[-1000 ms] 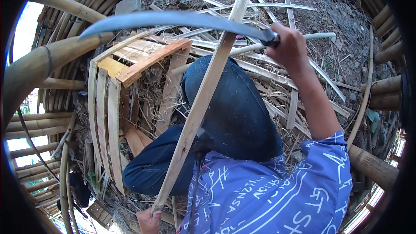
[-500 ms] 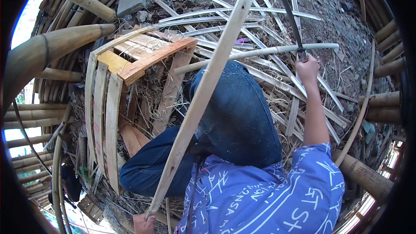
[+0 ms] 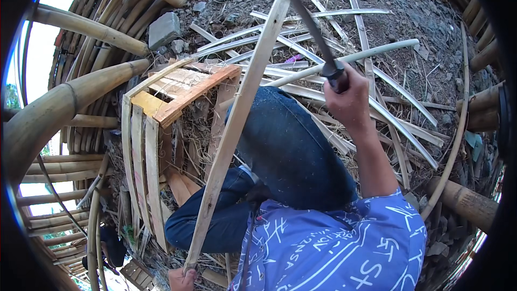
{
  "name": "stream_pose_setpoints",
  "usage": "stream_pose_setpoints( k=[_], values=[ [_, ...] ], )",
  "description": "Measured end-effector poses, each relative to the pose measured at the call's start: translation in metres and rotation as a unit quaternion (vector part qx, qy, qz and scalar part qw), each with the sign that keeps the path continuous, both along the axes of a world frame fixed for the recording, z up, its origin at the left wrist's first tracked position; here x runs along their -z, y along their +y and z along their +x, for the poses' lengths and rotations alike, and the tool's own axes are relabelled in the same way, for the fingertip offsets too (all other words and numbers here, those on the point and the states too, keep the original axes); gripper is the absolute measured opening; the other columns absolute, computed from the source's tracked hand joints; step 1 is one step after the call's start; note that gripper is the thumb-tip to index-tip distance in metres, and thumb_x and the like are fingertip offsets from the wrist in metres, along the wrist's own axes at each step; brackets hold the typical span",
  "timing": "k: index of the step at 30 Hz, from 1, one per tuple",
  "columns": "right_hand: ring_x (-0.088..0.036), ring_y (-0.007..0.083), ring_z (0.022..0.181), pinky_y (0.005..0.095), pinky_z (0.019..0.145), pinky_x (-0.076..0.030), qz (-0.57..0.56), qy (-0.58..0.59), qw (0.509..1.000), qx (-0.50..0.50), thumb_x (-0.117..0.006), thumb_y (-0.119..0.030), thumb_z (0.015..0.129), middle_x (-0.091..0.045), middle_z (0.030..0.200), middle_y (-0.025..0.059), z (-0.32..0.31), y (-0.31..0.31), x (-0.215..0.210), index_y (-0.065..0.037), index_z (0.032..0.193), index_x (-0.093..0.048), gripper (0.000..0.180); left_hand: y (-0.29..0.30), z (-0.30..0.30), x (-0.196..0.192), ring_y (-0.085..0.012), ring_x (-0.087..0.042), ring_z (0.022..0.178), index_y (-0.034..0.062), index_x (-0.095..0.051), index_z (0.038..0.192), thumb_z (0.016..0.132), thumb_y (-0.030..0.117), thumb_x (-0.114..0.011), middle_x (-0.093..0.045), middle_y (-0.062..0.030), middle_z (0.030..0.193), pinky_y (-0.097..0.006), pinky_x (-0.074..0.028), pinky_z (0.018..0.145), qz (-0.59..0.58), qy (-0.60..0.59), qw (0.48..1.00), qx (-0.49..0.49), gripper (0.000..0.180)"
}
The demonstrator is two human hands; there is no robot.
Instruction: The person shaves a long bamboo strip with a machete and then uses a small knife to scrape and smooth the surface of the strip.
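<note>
A long pale wooden strip (image 3: 231,129) slants up across my bent legs. My left hand (image 3: 182,279) is closed around its lower end, at the bottom edge of view. In my right hand (image 3: 349,102) is the dark handle of a machete (image 3: 307,19), gripped in a fist in front of my right knee. The machete's long blade points up and left, its tip cut off by the top of view. Blade and strip come close near the strip's upper end; whether they touch, I cannot tell. To the left of my legs stands a slatted wooden crate (image 3: 141,156).
Several split pale strips (image 3: 377,108) lie crisscrossed on the ground beyond my knee, with a rounded pole (image 3: 377,54) over them. A grey block (image 3: 164,30) sits behind the crate. Thick bamboo poles (image 3: 59,105) jut in at left; another pole (image 3: 463,205) lies at right.
My right hand with the machete has moved left and nearer to me, bringing the blade toward the strip's upper end. The strip's top has shifted left and lower; my left hand still holds it.
</note>
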State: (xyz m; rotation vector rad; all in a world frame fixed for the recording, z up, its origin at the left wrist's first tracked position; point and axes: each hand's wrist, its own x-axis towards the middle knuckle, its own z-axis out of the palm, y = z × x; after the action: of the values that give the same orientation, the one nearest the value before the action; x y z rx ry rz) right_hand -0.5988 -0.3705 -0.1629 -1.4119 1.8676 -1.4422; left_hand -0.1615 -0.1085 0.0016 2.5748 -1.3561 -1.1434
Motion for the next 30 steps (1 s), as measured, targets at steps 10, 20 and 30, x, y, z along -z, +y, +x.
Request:
stream_pose_setpoints(
  k=[10,20,30],
  values=[
    [-0.063,0.0357,0.06,0.0457,0.055,-0.05,0.031,0.282,0.959,-0.027,-0.062,-0.007,0.065,-0.06,0.06,0.0157,-0.011,-0.005,-0.011,-0.006,0.075,-0.055,0.012,0.017,0.007,0.005,-0.0354,-0.053,0.056,-0.0013,-0.067,0.085,0.087,0.029,-0.061,-0.057,-0.0193,0.064,-0.043,-0.041,0.052,-0.063,-0.13,0.982,0.123,0.031],
    [-0.067,0.0318,0.065,0.0432,0.062,-0.054,0.057,0.291,0.955,-0.028,-0.065,-0.015,0.073,-0.065,0.066,0.0156,-0.027,-0.044,0.001,-0.007,0.074,-0.061,0.009,0.039,0.027,0.031,-0.0255,-0.054,0.053,-0.0005,-0.065,0.077,0.086,0.032,-0.064,-0.057,-0.0125,0.059,-0.036,-0.042,0.051,-0.065,-0.06,0.993,0.073,0.034],
    [-0.063,0.0405,0.088,0.0478,0.077,-0.05,0.252,0.315,0.91,0.098,-0.057,-0.019,0.072,-0.066,0.085,0.0234,-0.109,-0.08,0.082,-0.002,0.088,-0.066,0.025,0.096,0.06,0.036,-0.0132,-0.054,0.047,-0.0002,-0.063,0.065,0.084,0.032,-0.066,-0.056,-0.0047,0.052,-0.028,-0.042,0.047,-0.05,0.007,0.998,-0.033,0.037]
  ],
)
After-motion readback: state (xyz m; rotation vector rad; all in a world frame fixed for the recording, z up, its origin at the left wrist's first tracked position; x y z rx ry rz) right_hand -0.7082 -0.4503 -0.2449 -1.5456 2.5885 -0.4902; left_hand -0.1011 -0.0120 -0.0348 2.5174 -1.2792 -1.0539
